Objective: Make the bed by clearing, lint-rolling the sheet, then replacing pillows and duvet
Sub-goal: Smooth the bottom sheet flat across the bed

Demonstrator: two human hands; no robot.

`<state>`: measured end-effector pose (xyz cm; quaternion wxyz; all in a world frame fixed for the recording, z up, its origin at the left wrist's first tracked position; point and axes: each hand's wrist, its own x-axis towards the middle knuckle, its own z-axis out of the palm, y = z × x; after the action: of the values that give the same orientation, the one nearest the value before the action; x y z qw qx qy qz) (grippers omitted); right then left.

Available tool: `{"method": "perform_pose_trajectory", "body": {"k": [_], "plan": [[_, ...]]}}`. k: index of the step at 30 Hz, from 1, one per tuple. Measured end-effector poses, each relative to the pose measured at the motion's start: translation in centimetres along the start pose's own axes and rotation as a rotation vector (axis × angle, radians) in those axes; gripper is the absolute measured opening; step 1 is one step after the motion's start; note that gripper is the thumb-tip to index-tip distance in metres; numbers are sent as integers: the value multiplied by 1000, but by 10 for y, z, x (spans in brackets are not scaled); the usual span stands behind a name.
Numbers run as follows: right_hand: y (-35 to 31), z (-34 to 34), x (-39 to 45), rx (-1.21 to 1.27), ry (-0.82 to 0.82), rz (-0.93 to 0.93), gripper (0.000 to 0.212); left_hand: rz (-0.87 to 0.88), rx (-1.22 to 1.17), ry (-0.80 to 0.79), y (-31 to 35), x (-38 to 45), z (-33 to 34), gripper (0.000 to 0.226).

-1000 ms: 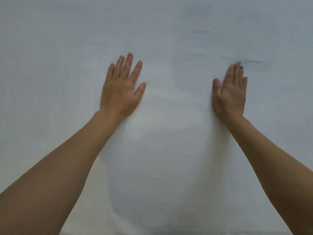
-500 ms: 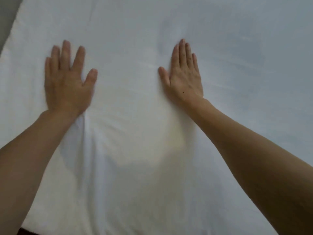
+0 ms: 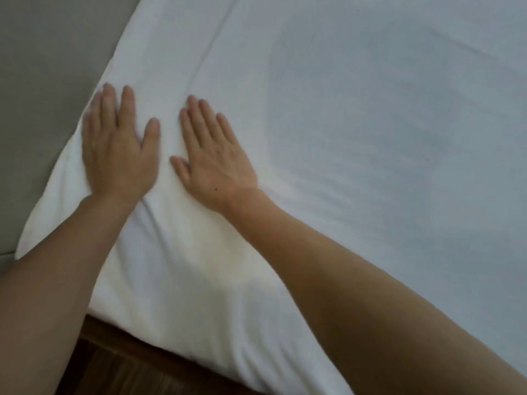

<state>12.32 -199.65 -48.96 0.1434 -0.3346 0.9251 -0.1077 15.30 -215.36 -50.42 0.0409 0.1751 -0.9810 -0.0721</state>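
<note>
L hand (image 3: pixel 119 155) & R hand (image 3: pixel 216 163) flat, fingers straight, grip holding nothing; palms press sheet (image 3: pixel 370 138) nr bed edge, prob. to smooth wrinkles.

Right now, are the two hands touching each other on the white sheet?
Apart. The head view shows a strip of white sheet between the left hand and the right hand; both lie flat on it with straight fingers.
</note>
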Motion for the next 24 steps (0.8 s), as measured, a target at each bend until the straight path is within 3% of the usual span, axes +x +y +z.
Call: {"method": "perform_pose_trajectory", "body": {"k": [6, 9, 11, 13, 14, 17, 19, 22, 24], "plan": [[-69, 24, -47, -87, -75, -190, 65, -18, 18, -60, -29, -55, -19, 52], [-56, 7, -56, 84, -103, -277, 64, -95, -8, -128, -20, -70, -33, 54], [-28, -7, -68, 234, 89, -190, 55, -125, -49, -76, 7, -79, -41, 57], [15, -13, -84, 283, 365, 51, 49, -62, -88, -15, 47, -93, -43, 58], [41, -16, -92, 233, 403, 151, 51, -5, -104, 4, 70, -102, -41, 58], [101, -23, -116, 55, 239, 304, 58, 139, -158, -9, 129, -134, -22, 55], [110, -17, -128, 16, 160, 350, 61, 126, -156, -45, 142, -152, -6, 54], [75, 11, -150, -29, 96, 223, 65, -37, -79, -60, 112, -169, 8, 57], [38, 30, -164, -48, 81, 90, 66, -240, -72, -18, 80, -165, 6, 60]]}}
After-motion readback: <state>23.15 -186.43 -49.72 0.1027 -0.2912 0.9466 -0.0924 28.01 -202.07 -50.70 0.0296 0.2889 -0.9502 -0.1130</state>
